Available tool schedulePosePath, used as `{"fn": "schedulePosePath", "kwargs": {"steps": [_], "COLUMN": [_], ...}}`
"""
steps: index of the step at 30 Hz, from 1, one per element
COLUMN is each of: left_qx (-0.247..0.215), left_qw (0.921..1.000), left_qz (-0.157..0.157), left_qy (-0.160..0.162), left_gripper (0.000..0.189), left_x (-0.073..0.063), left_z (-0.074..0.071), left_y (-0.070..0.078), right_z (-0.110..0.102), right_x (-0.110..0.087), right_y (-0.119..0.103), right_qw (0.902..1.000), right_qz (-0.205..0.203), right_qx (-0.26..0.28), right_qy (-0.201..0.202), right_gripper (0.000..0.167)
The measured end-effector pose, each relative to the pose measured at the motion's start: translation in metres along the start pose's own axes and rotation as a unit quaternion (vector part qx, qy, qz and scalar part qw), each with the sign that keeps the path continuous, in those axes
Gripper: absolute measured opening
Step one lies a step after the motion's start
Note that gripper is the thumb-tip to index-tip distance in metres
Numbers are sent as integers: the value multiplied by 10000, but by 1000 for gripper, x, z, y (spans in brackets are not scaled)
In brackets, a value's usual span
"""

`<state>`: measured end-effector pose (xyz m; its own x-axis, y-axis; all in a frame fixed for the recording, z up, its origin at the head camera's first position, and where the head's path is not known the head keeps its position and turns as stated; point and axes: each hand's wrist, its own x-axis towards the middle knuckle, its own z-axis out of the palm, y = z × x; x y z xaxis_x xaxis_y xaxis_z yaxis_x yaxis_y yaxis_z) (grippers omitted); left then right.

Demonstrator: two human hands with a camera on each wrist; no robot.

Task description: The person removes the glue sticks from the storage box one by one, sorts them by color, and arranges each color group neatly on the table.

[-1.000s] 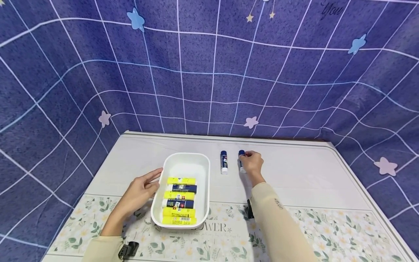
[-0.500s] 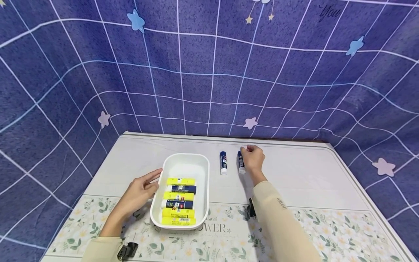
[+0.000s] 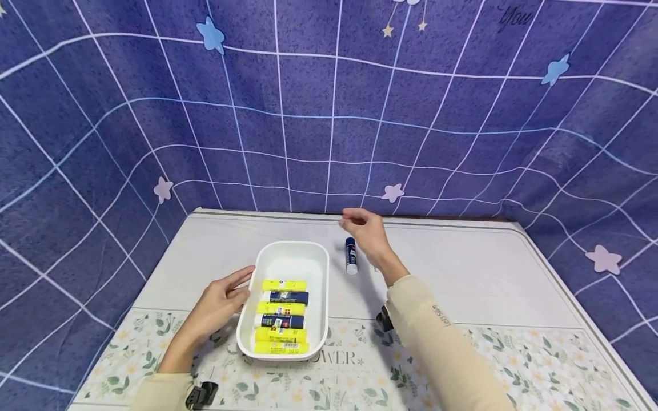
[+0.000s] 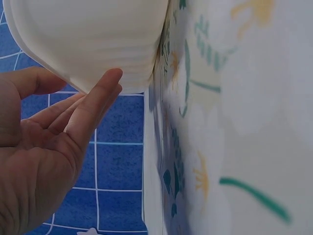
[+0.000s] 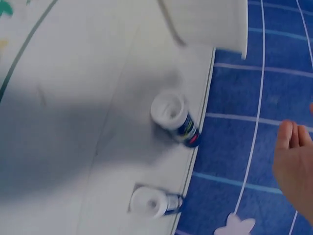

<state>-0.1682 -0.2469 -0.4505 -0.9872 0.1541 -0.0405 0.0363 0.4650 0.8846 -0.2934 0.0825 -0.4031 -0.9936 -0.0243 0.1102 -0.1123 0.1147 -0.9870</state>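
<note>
A white tray (image 3: 323,302) holds several yellow glue sticks (image 3: 281,309) and two dark blue ones (image 3: 280,321), lying crosswise in a row. My left hand (image 3: 218,299) rests at the tray's left side, its fairly straight fingers touching the outer wall, as the left wrist view also shows. A blue glue stick with a white end (image 3: 351,257) lies on the table right of the tray. Just above and right of it hovers my right hand (image 3: 368,233), with nothing seen in its fingers. The right wrist view shows a second glue stick (image 5: 149,201), mostly hidden by the arm in the head view.
The table (image 3: 488,279) is pale, with a flower-printed front part (image 3: 534,365). A blue cloth with grid lines and stars (image 3: 308,142) hangs behind and at both sides of the table.
My right hand has let go of the right-hand blue glue stick and moved left, over towards the other one. My left hand and the tray have stayed in place.
</note>
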Motion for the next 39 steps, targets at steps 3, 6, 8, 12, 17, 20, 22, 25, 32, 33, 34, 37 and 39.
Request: {"fn": "schedulePosePath", "kwargs": {"steps": [3, 6, 8, 12, 17, 20, 22, 25, 32, 33, 34, 37, 39], "left_qx": [-4, -10, -29, -50, -23, -2, 16, 34, -109, -114, -146, -207, -247], "left_qw": [10000, 10000, 10000, 9999, 10000, 10000, 10000, 10000, 9999, 9999, 9999, 9998, 9997], "left_qz": [-31, -23, 16, 97, 42, 11, 29, 61, 77, 73, 57, 28, 5], "left_qy": [17, 3, 1, -14, 6, 29, 29, 62, 26, 21, 15, -12, -37], "left_gripper": [56, 56, 56, 56, 56, 56, 56, 56, 56, 56, 56, 56, 56], "left_x": [-1, -1, -1, -2, -6, -5, -4, -2, -2, -2, -2, -2, -2], "left_z": [0, 0, 0, -2, -2, 0, 1, 1, -2, -2, -2, -1, 1], "left_y": [-2, -3, -2, 0, -2, -2, -1, 2, 4, 4, 3, 2, 1], "right_z": [11, 21, 27, 40, 56, 62, 64, 66, 76, 78, 80, 84, 86], "right_x": [-5, -9, -10, -13, -18, -20, -20, -20, -19, -19, -20, -21, -20], "right_y": [-5, -7, -7, -6, -1, 3, 6, 7, 4, 4, 4, 4, 6], "right_qw": [9980, 9930, 9891, 9801, 9619, 9534, 9494, 9437, 9230, 9201, 9172, 9095, 9053], "right_qz": [-53, -112, -134, -116, 44, 163, 220, 272, 351, 367, 391, 459, 448], "right_qx": [-84, -190, -229, -237, -407, -603, -735, -877, -1104, -1162, -1238, -1508, -1705], "right_qy": [-623, -1160, -1450, -1967, -2704, -2952, -3045, -3179, -3668, -3722, -3767, -3846, -3864], "right_gripper": [36, 39, 38, 37, 42, 45, 46, 47, 45, 44, 43, 41, 39]}}
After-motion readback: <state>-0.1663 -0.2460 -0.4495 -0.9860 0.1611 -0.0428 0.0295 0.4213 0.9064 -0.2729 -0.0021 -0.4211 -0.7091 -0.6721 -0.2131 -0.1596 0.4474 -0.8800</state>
